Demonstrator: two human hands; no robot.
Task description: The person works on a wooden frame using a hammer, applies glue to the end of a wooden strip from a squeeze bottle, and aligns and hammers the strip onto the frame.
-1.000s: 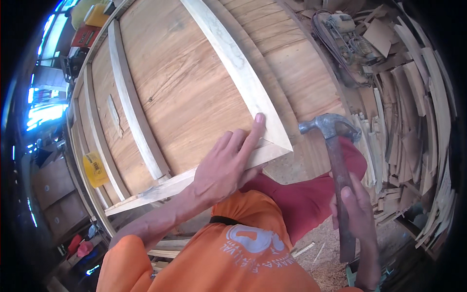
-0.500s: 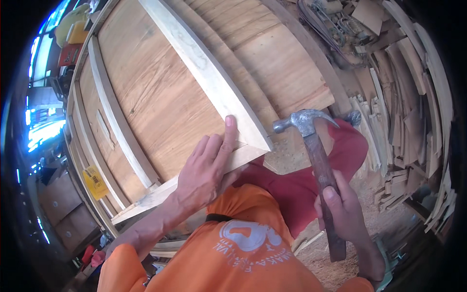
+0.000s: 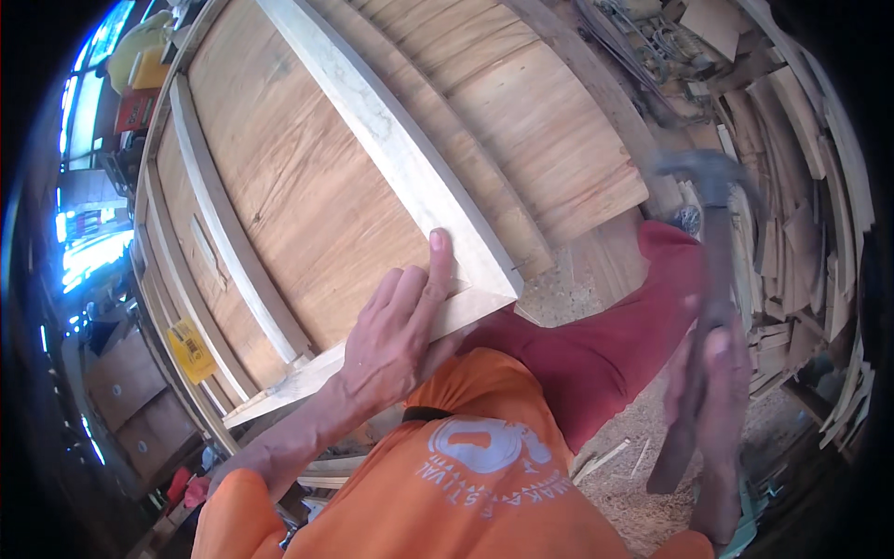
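A large wooden frame with a plywood panel (image 3: 307,177) leans across in front of me. At its near corner, a pale long rail (image 3: 396,144) meets a short end rail (image 3: 477,304). My left hand (image 3: 389,326) is closed around the end rail beside that corner, one digit stretched up along the panel's edge. A thin dark point, possibly a nail, sticks out beside the corner. Off to the right, my right hand (image 3: 722,391) is wrapped round the wooden handle of a claw hammer (image 3: 715,247). The hammer stands roughly upright, clear of the frame, its head smeared by motion.
Stacked wood strips and offcuts (image 3: 792,214) line the right side. Sawdust (image 3: 652,517) covers the floor below. Another plywood panel (image 3: 549,121) lies beyond the frame. My bent leg (image 3: 596,363) is under the corner. A yellow label (image 3: 191,351) sits on the frame's left.
My right hand has swung the hammer to the right, away from the frame's corner. My left hand keeps its grip on the end rail.
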